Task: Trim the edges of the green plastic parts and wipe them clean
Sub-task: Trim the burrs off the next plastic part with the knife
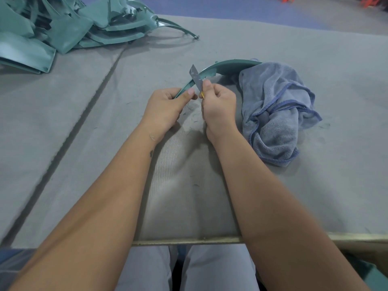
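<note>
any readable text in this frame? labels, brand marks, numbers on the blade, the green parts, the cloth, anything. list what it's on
None readable.
Blade in the right hand: grey smudges only, no legible mark.
Curved green part held by the left hand: no moulded text visible.
Pile of green parts: no labels visible.
Blue cloth: no tag visible.
Grey table cover: plain.
</note>
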### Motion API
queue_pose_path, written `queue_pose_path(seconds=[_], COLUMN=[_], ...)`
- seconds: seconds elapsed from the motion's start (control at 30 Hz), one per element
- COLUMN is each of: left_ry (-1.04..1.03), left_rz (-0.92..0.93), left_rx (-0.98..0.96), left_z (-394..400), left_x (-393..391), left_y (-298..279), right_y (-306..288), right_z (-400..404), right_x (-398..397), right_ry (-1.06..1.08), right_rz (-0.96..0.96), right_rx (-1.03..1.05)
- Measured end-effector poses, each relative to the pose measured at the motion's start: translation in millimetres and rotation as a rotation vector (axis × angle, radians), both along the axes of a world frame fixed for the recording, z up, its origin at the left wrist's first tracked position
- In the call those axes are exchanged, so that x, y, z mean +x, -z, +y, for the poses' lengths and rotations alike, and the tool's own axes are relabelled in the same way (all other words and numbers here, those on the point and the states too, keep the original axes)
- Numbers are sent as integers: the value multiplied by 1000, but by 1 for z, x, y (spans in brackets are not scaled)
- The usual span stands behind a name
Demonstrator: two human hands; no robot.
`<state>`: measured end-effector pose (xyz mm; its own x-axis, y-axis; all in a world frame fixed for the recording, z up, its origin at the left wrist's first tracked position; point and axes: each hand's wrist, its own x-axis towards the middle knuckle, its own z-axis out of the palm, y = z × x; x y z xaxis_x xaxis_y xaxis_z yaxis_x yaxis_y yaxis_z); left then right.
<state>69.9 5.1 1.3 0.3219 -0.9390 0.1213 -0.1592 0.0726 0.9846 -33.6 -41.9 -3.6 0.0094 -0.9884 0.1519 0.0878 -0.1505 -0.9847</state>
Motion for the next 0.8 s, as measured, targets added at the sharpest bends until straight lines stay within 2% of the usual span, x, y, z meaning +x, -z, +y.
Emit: queue_pose_path(seconds=[0.1, 0.2, 0.33, 0.4, 0.47, 0.6, 0.8], left_ry=[-5, -15, -18, 9, 69, 228, 358], left_rz=[7, -40, -50, 65, 275, 634, 808], left_rx=[11, 3, 44, 103, 150, 92, 34], left_z=[0, 2, 4, 3, 1, 2, 8], left_x=[-1, 3, 13, 13, 12, 15, 18], left_y=[0, 0, 0, -3, -8, -12, -15], right_y=[0, 1, 1, -1, -4, -8, -14], right_z=[-2, -7, -7, -4, 1, 13, 22], right_x=[0, -2, -3, -4, -7, -8, -7], right_ry=[62, 118, 92, 24, -122, -401, -515], right_rz=[-17, -123, -94, -120, -150, -20, 132], right_rx=[18, 71, 64, 68, 72, 18, -44])
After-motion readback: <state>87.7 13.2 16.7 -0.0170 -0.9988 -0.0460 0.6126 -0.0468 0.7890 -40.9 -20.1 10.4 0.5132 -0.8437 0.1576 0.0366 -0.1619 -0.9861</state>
